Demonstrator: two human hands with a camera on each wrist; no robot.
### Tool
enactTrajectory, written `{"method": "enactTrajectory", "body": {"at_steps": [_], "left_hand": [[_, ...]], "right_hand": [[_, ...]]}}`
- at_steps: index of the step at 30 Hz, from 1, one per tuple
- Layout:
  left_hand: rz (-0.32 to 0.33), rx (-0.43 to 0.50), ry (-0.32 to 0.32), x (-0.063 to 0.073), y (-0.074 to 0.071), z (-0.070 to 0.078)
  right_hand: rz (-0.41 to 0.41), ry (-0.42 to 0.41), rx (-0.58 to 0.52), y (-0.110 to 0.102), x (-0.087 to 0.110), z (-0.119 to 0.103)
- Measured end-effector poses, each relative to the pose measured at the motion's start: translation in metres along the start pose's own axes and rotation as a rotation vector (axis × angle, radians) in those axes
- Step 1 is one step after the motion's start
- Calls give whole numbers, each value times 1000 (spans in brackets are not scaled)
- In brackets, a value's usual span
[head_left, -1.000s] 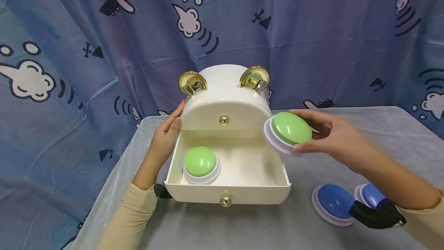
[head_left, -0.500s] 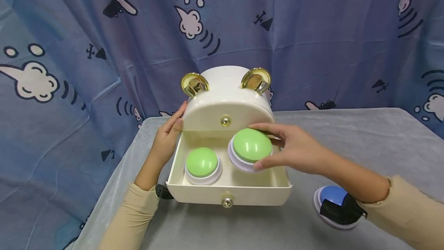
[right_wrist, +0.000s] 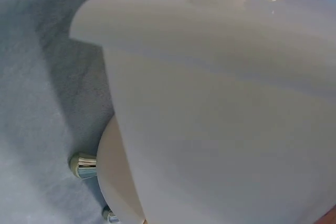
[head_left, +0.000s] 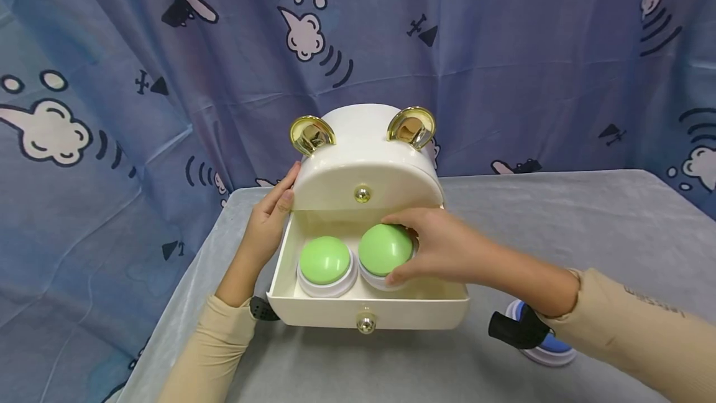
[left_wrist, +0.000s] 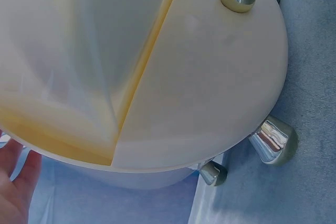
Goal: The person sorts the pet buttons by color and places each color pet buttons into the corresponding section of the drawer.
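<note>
1. Head view: a green dome (head_left: pixel 385 249) on a white base is held inside the drawer (head_left: pixel 416 316), near its middle. Whether the drawer floor is touched cannot be told.
2. The dome is gripped by the right hand (head_left: pixel 433 244). The thumb is bent round the near side and the pointing finger is bent round the far side, with the dome between them. The other fingers are hidden.
3. The right arm is stretched in from the right, over the drawer's side, and the palm is turned toward the dome.
4. A second green dome (head_left: pixel 324 261) is seen just beside it, on the left.
5. The white box (head_left: pixel 363 166) is touched on its left side by the left hand (head_left: pixel 265 226). The fingers are held almost straight, pointed up and away, and the thumb is laid near the front edge. Nothing is pinched.
6. A blue dome (head_left: pixel 554 344) is partly covered by a black strap (head_left: pixel 517 330) on the right wrist.
7. The table is covered with gray cloth (head_left: pixel 335 365), and a blue curtain (head_left: pixel 363 30) is hung behind.
</note>
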State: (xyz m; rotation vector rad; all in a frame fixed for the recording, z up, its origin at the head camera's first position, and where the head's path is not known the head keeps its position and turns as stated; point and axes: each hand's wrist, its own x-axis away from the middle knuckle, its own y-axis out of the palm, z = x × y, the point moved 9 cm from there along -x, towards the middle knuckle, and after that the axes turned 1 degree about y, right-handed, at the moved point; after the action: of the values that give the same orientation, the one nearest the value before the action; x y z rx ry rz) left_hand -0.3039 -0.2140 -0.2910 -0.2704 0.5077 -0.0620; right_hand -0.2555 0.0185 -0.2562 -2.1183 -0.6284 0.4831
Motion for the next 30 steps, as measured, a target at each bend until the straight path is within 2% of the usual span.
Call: {"method": "enactTrajectory", "body": {"at_steps": [13,19,30], "left_hand": [[2,10,1,0,0,0],[-3,6,6,0,0,0],[-7,0,3,1,0,1]], "right_hand": [[-30,-62,96,10,-4,-8],[-47,-31,124,13,-6,-7],[-134,18,211,16,-9,-5]]}}
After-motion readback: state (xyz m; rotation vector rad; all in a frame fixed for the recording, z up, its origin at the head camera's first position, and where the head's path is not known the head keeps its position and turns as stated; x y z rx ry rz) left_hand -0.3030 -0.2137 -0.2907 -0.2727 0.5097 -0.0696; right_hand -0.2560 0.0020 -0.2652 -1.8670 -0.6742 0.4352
